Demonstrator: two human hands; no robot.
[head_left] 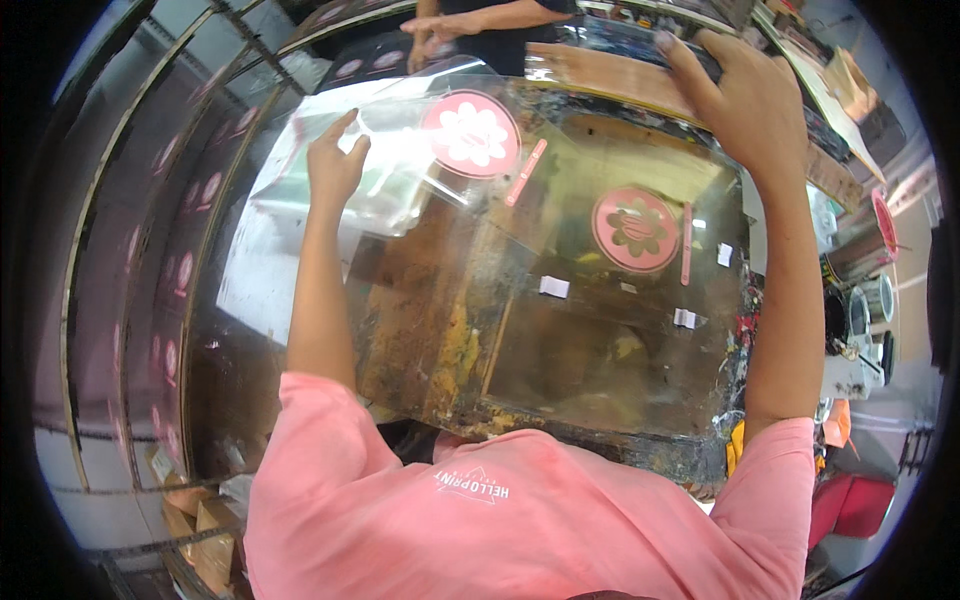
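My left hand (pixel 338 165) is over the left of the worktable, thumb and forefinger apart. Beside it lies a clear plastic sheet (pixel 405 205) with a pink round flower print (pixel 471 134) and a narrow pink strip (pixel 526 172). White sheets (pixel 255 270) are underneath, partly washed out by glare. At the upper right, my right hand (pixel 750 95) is closed over the edge of a raised wooden frame (pixel 610 75); some fingertips are hidden. A matching pink flower design (pixel 636 230) and strip (pixel 686 245) show on the glossy printing bed (pixel 590 350).
Small white tabs (pixel 554 287) are on the bed. Another person's hand (pixel 440 30) is across the table. A metal rack (pixel 190 270) with printed sheets stands left. Cans and tubs (pixel 875 300) line the right side, near a red object (pixel 850 505).
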